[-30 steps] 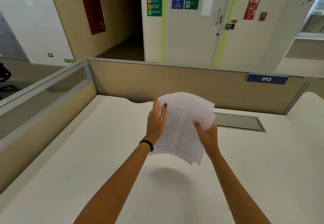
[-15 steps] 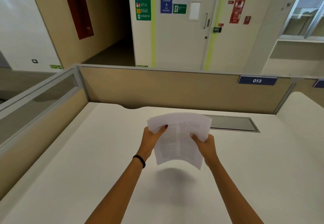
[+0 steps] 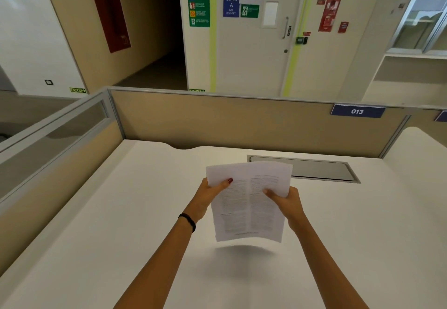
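Note:
A thin stack of printed white paper sheets hangs upright a little above the white desk, its shadow right under it. My left hand grips the stack's upper left edge, thumb on the front. My right hand grips the upper right edge, thumb across the print. The sheets are slightly fanned at the top.
A grey cable flap is set into the desk behind the paper. Beige partition walls close the desk at the back and left, with a blue 013 plate. Beyond stand a fire exit door and a dark corridor.
The stack has come down toward the desk and turned from tilted to nearly straight. Both hands have kept their hold and the sheets are less fanned.

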Action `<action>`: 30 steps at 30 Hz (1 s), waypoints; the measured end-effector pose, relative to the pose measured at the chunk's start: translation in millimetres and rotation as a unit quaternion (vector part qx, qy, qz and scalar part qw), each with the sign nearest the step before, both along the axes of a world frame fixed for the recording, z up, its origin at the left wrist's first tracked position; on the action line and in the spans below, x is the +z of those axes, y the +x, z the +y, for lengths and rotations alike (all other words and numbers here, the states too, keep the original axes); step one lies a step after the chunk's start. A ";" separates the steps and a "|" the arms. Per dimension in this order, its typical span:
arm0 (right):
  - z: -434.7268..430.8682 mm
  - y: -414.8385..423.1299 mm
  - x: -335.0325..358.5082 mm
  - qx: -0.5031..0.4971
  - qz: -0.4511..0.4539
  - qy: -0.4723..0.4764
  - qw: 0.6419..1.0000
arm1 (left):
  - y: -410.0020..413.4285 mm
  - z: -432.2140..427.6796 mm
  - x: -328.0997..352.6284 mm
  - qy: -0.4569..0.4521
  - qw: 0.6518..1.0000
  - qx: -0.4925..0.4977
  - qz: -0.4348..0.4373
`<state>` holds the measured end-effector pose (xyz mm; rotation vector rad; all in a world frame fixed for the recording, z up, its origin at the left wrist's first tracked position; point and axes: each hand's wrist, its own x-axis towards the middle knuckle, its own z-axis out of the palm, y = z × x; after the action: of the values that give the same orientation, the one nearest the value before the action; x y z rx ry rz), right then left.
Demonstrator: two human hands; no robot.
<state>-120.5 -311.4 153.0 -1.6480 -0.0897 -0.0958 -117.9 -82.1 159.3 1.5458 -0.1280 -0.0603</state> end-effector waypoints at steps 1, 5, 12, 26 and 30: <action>-1.0 0.8 1.1 -0.001 0.000 0.002 1.000 | 0.6 0.8 0.8 -0.003 1.000 0.001 0.000; -6.2 0.6 -7.2 0.002 0.013 0.002 1.000 | 0.4 3.1 -4.2 0.012 1.000 -0.007 0.022; -9.8 -0.1 -16.8 -0.011 0.032 -0.002 0.999 | 1.6 -4.0 -11.2 0.010 0.998 0.045 0.034; -2.6 -1.5 -10.6 -0.033 0.007 0.015 0.999 | -2.2 -19.8 -11.4 -0.022 0.991 0.135 0.006; 1.1 -2.4 -3.0 -0.041 -0.014 0.022 0.999 | -4.2 -19.0 -0.6 -0.027 0.991 0.129 -0.035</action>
<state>-122.9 -310.3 150.0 -1.6069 -0.0408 -0.1813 -122.2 -101.1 158.7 1.4993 0.0151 0.1997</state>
